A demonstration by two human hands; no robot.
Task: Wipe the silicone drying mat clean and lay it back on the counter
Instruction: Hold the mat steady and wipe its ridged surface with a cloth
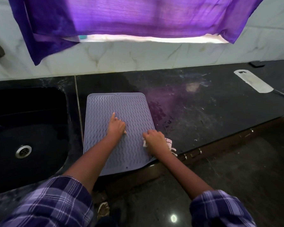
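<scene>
Silicone drying mat [121, 112] is laid flat on the black counter [203, 104], just right of the sink [23, 128]; its near edge overhangs the counter front slightly. Mat is pinned mid-surface by the left hand [116, 126]: index finger extended, the other fingers curled, nothing gripped. A light cloth [168, 142] is bunched under the right hand [155, 141] at the mat's near-right edge, fingers closed over it. Step judged: wiping in progress, mat held steady while the cloth is worked. Far half of the mat looks untouched by either hand; whether it is clean cannot be told. Next move calls for the cloth to be swept along the ridges towards the far edge, with the left hand shifted clear. Then the overhang should be corrected so the mat sits fully on the counter.
</scene>
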